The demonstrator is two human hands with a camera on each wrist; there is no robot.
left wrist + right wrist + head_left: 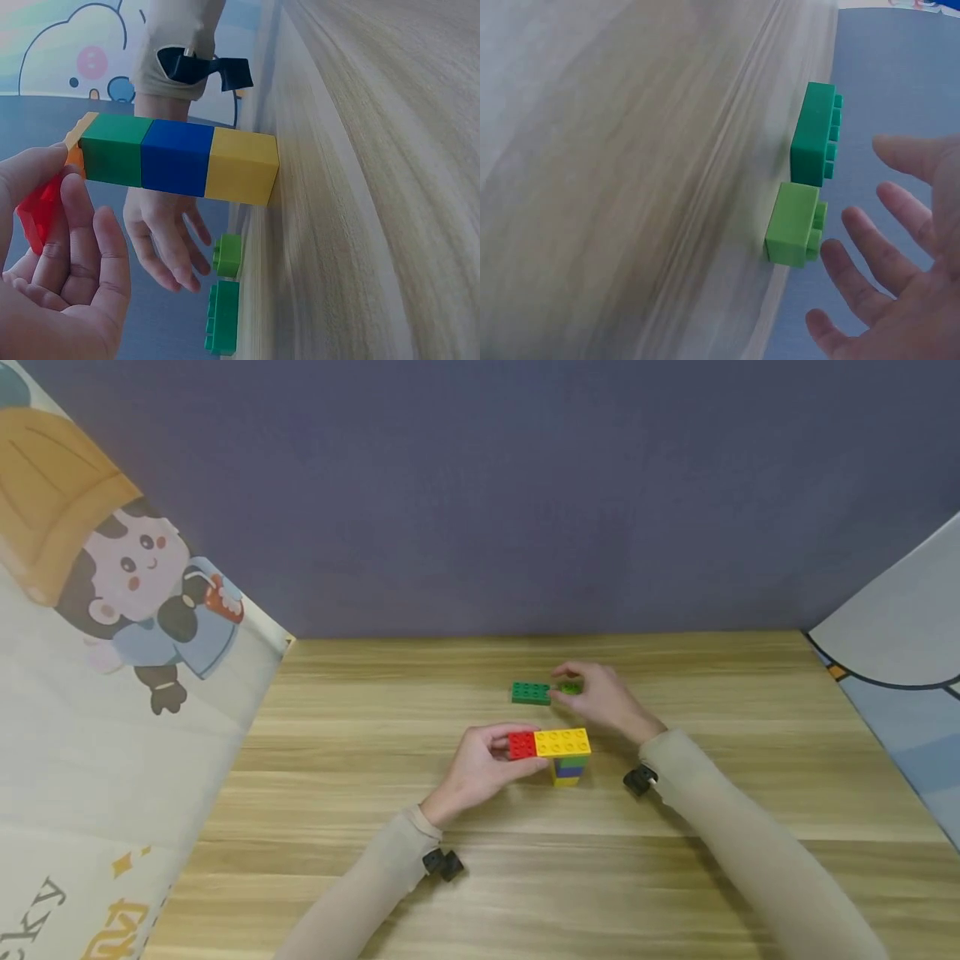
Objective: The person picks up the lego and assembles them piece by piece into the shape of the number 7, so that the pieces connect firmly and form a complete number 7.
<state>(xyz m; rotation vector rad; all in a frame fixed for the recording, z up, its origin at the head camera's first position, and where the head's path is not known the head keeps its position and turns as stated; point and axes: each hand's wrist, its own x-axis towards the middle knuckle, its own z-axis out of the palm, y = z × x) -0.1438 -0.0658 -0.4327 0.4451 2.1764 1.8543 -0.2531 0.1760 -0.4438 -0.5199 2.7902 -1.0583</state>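
Note:
A small tower of toy building blocks stands upright on the table: a yellow block (243, 166) at the bottom, then a blue block (176, 157) and a green block (114, 149). Across its top lies a long yellow block (562, 742) that juts out to the left. My left hand (480, 770) pinches the red block (522, 745) at that jutting end between thumb and fingers. Over a light green block (793, 223) my right hand (600, 697) hovers with spread fingers, holding nothing. Beside that block lies a longer dark green block (814, 135), studs up.
The wooden table (360, 877) meets a dark blue-grey wall (480, 510) behind the green blocks. Printed cartoon panels (112, 735) border it on the left and right. A small black device (640, 779) is strapped at each wrist.

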